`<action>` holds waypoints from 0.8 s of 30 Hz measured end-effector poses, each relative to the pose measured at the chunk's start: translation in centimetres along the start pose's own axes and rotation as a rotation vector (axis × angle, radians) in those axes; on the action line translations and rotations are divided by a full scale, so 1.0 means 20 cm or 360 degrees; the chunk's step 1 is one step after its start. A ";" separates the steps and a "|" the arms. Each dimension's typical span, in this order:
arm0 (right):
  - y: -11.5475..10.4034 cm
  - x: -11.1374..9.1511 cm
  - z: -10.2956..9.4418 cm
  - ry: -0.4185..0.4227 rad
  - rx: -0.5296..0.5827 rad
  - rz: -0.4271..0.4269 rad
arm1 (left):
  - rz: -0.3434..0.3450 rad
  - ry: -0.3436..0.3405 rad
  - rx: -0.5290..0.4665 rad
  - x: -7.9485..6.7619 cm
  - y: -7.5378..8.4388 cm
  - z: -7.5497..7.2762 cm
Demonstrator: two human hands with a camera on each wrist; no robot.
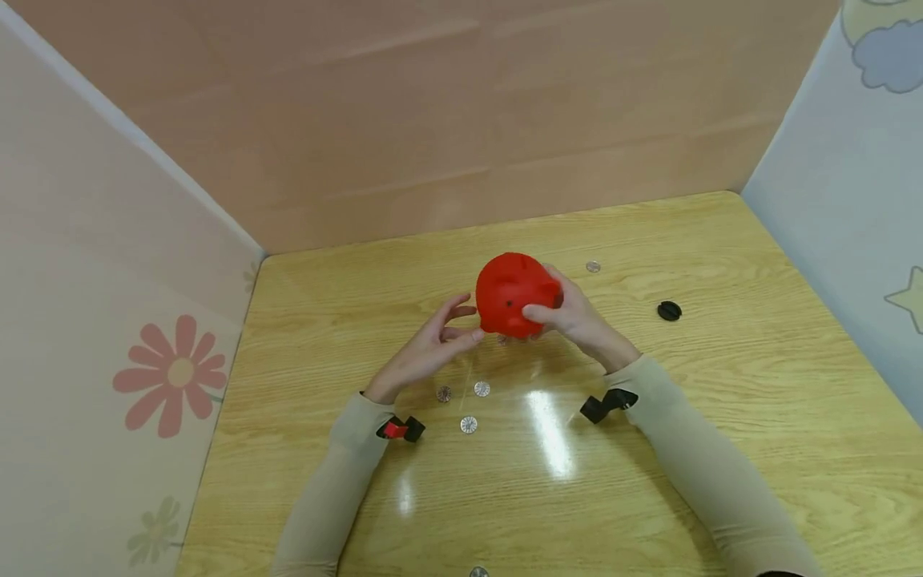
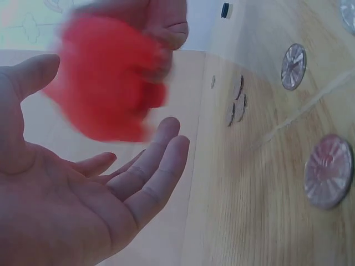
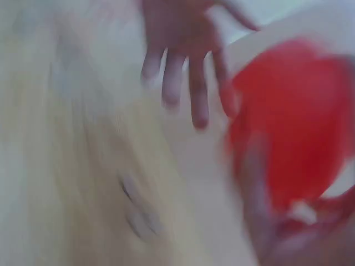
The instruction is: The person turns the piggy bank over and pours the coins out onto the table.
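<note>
A red piggy bank [image 1: 510,292] is held above the table by my right hand [image 1: 573,316], its thumb across the front of the bank. My left hand [image 1: 430,344] is beside the bank's left side with its fingers spread. In the left wrist view, the left palm [image 2: 61,205] faces up, its fingers loosely extended and holding nothing, and the piggy bank [image 2: 105,83] is blurred. In the right wrist view, the right hand's fingers wrap the bank [image 3: 299,122]. Silver coins [image 1: 481,389] lie on the table below the hands.
A black round plug [image 1: 669,311] lies on the table to the right. One coin [image 1: 593,266] is farther back, and another coin [image 1: 479,571] is at the near edge of the view. Walls surround the wooden table [image 1: 721,401] at the left, back and right.
</note>
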State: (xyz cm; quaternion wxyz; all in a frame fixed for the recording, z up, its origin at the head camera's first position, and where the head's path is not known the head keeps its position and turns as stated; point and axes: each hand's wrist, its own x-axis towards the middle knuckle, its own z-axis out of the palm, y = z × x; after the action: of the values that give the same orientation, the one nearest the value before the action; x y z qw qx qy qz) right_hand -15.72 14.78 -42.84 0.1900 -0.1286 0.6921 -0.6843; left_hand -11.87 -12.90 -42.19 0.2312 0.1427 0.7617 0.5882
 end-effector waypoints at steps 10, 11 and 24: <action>0.01 0.00 0.03 -0.0034 -0.0271 0.0159 | -0.0010 -0.0013 0.0004 0.01 0.00 0.00; 0.02 0.00 0.03 -0.0035 -0.0245 0.0173 | -0.0011 -0.0012 0.0009 0.01 0.00 0.00; 0.03 0.00 0.03 -0.0107 -0.0192 0.0045 | 0.0049 -0.0018 0.0043 0.00 -0.01 -0.04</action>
State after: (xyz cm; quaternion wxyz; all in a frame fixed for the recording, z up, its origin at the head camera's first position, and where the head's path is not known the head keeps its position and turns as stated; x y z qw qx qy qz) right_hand -15.46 14.13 -43.41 0.2149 -0.1530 0.7270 -0.6339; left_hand -12.20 -13.59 -42.25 0.2246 0.1608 0.7660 0.5805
